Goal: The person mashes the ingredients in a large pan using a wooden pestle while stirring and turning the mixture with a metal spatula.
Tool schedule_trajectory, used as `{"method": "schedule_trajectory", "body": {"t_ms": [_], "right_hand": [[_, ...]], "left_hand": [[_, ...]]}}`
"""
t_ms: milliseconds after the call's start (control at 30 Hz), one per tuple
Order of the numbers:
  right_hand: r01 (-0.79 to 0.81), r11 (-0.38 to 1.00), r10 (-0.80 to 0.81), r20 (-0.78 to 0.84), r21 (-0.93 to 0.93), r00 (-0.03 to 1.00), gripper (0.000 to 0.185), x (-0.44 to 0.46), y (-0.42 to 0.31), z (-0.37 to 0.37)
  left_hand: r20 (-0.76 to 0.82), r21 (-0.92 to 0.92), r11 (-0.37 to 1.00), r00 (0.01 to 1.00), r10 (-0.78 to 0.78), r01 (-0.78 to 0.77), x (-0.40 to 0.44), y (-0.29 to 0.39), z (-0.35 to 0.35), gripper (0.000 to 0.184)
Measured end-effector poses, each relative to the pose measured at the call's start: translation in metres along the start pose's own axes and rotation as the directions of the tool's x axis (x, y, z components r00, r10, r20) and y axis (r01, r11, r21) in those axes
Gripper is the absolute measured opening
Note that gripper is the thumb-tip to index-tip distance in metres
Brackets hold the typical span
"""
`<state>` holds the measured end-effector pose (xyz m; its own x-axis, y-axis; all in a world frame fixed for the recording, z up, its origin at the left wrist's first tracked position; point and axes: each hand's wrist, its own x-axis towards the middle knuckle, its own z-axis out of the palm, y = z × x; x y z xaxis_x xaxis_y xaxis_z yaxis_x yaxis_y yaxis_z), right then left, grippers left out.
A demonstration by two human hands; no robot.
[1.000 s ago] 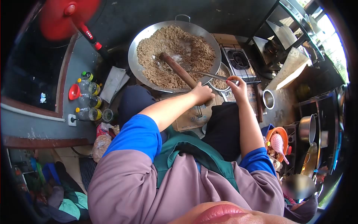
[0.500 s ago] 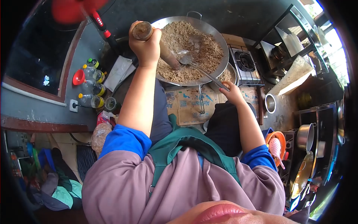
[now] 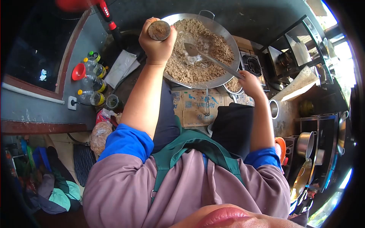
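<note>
A wide metal wok (image 3: 181,82) holds a brown, crumbly mixture (image 3: 201,74) with some white patches near its middle. My left hand (image 3: 157,47) is closed around a thick wooden pestle (image 3: 159,30), whose round top end points up at me; its lower part is hidden behind the hand. In my right hand (image 3: 251,84) is the handle of a long metal spatula (image 3: 216,60). The spatula's flat blade is over the white patch inside the wok.
Beside the wok on the right are a gas stove (image 3: 253,66) and a smaller pan (image 3: 233,86) of similar mixture. Several bottles (image 3: 91,97) and a red funnel (image 3: 78,72) line the left wall. Flattened cardboard (image 3: 194,110) covers the floor before me.
The pestle has tipped from slanting into the mixture to standing on end toward me. My right hand has shifted right, and the spatula blade has turned and moved up in the wok.
</note>
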<state>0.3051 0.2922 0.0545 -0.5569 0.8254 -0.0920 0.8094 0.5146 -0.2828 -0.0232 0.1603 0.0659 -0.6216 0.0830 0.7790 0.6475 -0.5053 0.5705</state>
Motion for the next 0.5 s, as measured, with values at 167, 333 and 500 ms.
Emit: {"method": "schedule_trajectory", "body": {"t_ms": [167, 333, 500], "right_hand": [[0.035, 0.927, -0.016, 0.053, -0.374, 0.998, 0.042, -0.073, -0.022, -0.048], [0.075, 0.906, 0.062, 0.305, -0.416, 0.950, 0.059, -0.045, -0.017, 0.052], [-0.090, 0.939, 0.138, 0.122, -0.333, 0.983, 0.057, 0.070, -0.028, 0.126]], "left_hand": [[0.017, 0.011, 1.000, 1.000, 0.005, -0.005, 0.004, -0.017, -0.010, 0.027], [0.035, -0.028, 0.999, 0.999, 0.029, -0.028, 0.011, -0.022, -0.009, 0.026], [0.036, 0.005, 1.000, 0.999, -0.001, 0.001, 0.009, -0.016, -0.003, 0.026]]}}
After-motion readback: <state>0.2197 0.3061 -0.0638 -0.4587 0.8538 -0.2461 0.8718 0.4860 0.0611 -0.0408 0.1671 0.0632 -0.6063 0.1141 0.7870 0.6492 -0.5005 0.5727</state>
